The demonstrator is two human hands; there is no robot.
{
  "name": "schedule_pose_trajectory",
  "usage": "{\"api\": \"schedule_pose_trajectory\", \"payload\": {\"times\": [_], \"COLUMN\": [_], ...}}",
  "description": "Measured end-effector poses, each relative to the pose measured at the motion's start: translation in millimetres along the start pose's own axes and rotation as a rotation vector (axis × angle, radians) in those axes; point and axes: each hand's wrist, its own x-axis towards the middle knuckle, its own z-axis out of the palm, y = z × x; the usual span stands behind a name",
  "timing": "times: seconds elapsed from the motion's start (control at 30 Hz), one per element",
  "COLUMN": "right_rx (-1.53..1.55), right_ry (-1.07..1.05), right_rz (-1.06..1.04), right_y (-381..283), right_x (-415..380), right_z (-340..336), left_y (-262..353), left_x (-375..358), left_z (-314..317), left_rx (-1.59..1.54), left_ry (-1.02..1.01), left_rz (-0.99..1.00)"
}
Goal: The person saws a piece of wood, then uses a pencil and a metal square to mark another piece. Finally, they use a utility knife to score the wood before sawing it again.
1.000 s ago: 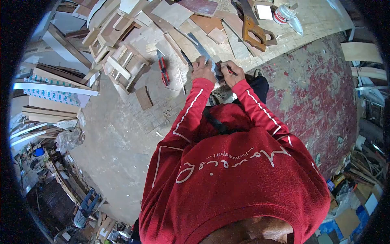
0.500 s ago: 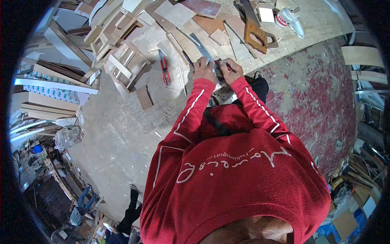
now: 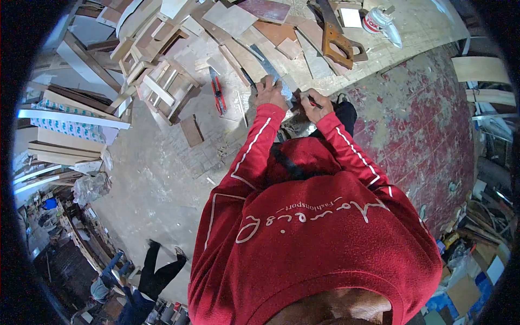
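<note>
My left hand (image 3: 270, 93) presses down on a grey metal ruler (image 3: 264, 60) near the bench edge, its fingers bent over the strip. A thin dark strip (image 3: 248, 77) runs up to the same hand on its left side. Closed around a dark pen (image 3: 313, 102), my right hand (image 3: 319, 108) is just right of the ruler's near end. To the left of my hands, a red utility knife (image 3: 218, 93) lies on the worktop. What lies beneath my left palm is hidden.
Wood offcuts (image 3: 233, 21), a handsaw (image 3: 337, 46) and a glue tub (image 3: 376, 20) lie across the far worktop. Small wooden frames (image 3: 168, 89) stand at left, beside a flat brown block (image 3: 192, 130). Behind at lower left is another person (image 3: 157, 273).
My right hand has moved right and slightly back toward me with the pen, away from my left hand. The person at lower left has come further into view, legs apart.
</note>
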Motion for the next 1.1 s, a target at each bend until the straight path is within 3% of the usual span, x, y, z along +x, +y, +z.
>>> {"api": "schedule_pose_trajectory", "payload": {"times": [0.1,0.2,0.3,0.43,0.57,0.63,0.67,0.87,0.93,1.1], "right_rx": [-0.015,-0.005,0.119,-0.022,-0.136,-0.270,-0.314,-0.358,-0.349,-0.315], "right_ry": [0.036,-0.001,0.161,0.044,-0.026,-0.063,-0.155,-0.203,-0.211,-0.165], "right_rz": [-0.052,0.036,0.024,0.066,-0.106,-0.300,-0.260,-0.236,-0.224,-0.203], "right_y": [5,0,-3,7,1,2,2,-2,1,2], "right_x": [-11,-20,-18,-14,-13,-11,-14,-9,-10,-3], "right_z": [-5,-13,-17,-21,-15,-9,-9,-1,3,-2], "left_y": [-3,-6,-7,-9,-12,-16,-17,-6,-4,-20], "left_x": [1,1,-2,0,-4,-6,-5,-36,-48,-43], "left_z": [7,12,9,9,11,14,15,-11,-13,29], "left_rx": [0.012,0.016,0.017,0.012,-0.032,-0.081,-0.079,-0.105,0.086,0.191], "left_ry": [0.020,0.039,0.028,0.032,0.069,0.148,0.151,0.178,0.167,0.228], "left_rz": [0.007,0.021,0.017,0.044,0.060,0.119,0.123,0.129,0.246,0.374]}}
